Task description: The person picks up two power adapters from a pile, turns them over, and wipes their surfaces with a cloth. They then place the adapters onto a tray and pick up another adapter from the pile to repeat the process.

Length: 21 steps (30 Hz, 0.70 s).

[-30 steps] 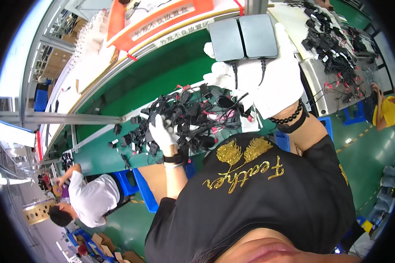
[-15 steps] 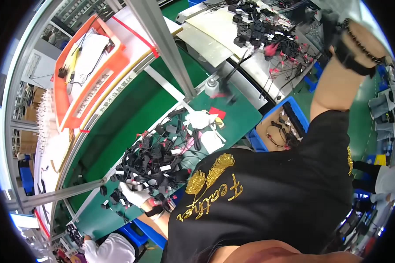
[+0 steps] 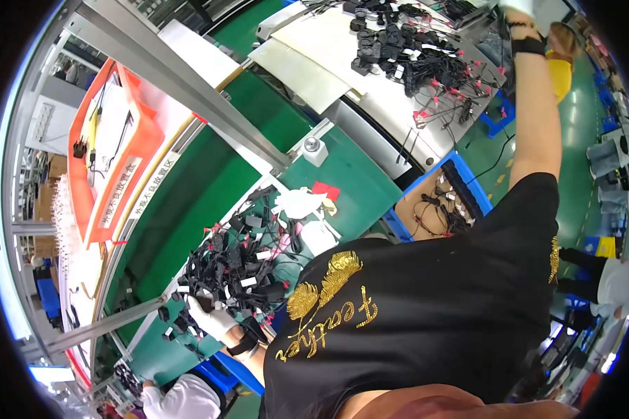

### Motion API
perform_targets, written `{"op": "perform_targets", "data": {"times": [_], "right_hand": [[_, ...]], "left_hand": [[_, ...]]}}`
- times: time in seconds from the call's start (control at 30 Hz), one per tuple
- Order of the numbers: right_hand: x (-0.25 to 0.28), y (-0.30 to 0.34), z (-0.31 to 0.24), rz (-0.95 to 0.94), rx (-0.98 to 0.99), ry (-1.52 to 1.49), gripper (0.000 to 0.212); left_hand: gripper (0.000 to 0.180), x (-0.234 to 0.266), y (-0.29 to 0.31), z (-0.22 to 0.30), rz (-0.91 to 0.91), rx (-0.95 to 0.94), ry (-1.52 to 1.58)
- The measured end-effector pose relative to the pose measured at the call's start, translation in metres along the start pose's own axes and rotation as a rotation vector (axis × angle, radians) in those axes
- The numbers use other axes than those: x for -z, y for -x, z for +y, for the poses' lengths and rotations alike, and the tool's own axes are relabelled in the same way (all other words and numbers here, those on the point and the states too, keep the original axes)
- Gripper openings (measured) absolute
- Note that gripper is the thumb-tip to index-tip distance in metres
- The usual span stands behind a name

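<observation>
Our left hand (image 3: 213, 319) touches the black power adapters (image 3: 223, 262) heaped between the table's (image 3: 360, 171) long edges; our right (image 3: 521, 5) is mostly out of frame. We cannot tell either's grip. Cables fill a blue crate (image 3: 397, 228) by the table's right corner and an orange bin (image 3: 148, 126).

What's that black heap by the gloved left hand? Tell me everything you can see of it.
The heap is a loose tangle of small, boxy black pieces and thin black cables, plastic by the look of it, with white labels and a few red bits among them. It sprawls along the green table, with a white cloth at its far end. The left hand is at its near end; whether it grips a piece is unclear.
</observation>
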State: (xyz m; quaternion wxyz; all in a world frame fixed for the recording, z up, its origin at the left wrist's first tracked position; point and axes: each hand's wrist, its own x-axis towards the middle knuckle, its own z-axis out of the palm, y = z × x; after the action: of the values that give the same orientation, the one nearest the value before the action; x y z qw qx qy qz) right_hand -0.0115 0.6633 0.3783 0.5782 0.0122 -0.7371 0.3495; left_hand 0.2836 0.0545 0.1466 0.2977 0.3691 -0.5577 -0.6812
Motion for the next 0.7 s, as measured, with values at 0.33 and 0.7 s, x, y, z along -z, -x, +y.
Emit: {"op": "perform_targets", "data": {"times": [0.33,0.7], "right_hand": [[-0.143,0.218,0.171,-0.442,0.173,0.365,0.085],[-0.195,0.232,0.188,-0.757,0.047,1.169,0.071]], "left_hand": [[0.043,-0.029,0.047,0.021,-0.11,-0.127,-0.422],[0.041,-0.036,0.072,0.014,-0.144,0.18,0.191]]}}
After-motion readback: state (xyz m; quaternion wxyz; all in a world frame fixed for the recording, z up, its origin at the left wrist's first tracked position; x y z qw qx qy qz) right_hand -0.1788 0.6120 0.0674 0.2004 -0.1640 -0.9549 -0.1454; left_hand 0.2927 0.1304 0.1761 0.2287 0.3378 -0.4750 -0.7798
